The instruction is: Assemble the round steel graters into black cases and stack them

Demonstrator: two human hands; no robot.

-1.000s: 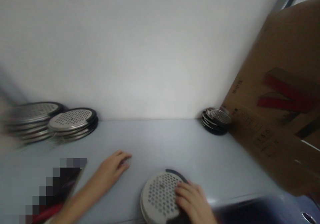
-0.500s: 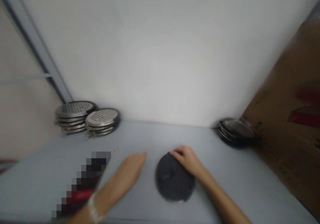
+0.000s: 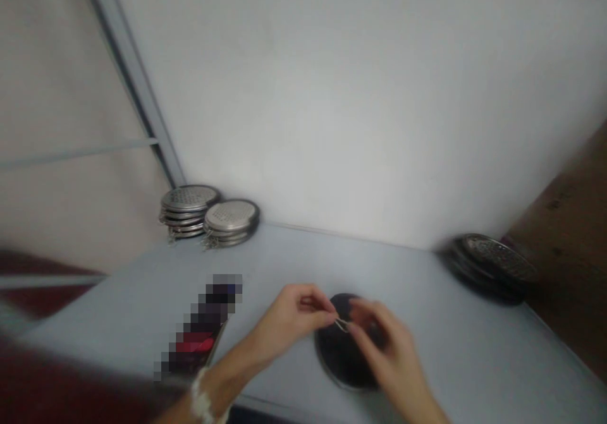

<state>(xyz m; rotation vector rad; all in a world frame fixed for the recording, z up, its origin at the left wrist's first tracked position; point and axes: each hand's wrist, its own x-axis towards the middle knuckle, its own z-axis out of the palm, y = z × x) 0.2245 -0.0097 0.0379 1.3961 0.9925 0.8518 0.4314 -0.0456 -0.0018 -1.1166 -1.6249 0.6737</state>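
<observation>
Two hands: left hand pinching wire loop, right hand just beside.

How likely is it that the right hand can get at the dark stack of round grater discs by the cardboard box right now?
Probably yes: the right hand, over the dark disc, has nothing showing between it and the stack of discs, and the cardboard box stands beyond the stack, not in front.

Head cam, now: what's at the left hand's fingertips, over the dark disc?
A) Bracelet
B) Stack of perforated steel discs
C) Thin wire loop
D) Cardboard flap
C. The thin wire loop sits pinched at the fingers of the left hand, above the dark round disc, with the right hand close beside it.
</observation>
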